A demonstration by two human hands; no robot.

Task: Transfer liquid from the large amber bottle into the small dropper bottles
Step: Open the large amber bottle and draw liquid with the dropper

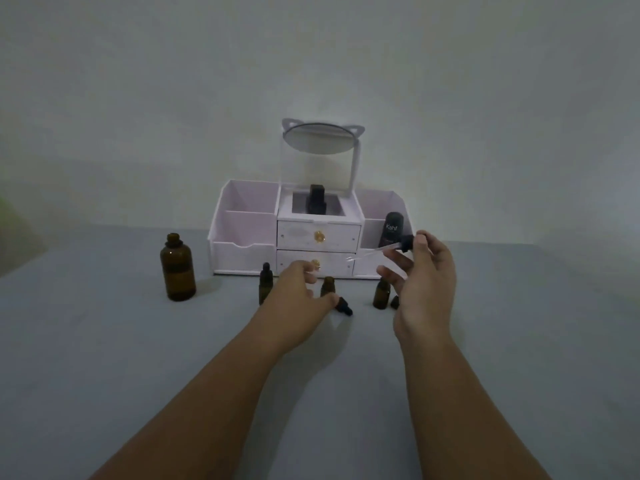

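The large amber bottle (177, 269) stands uncapped at the left of the grey table. Three small amber dropper bottles stand in a row: one capped (265, 284), partly behind my left hand, one uncapped in the middle (327, 286), one uncapped at the right (381, 294). A black dropper cap (344, 306) lies on the table by the middle bottle. My right hand (424, 282) pinches a dropper (388, 250) by its black bulb, with the glass tube pointing left. My left hand (300, 289) hovers with curled fingers beside the middle bottle and holds nothing.
A white cosmetic organiser (311, 233) with two drawers and a round mirror (319, 138) stands behind the bottles. It holds a black Kahf tube (390, 229) and a dark bottle (317, 199). Another small dark cap (394, 302) lies behind my right wrist.
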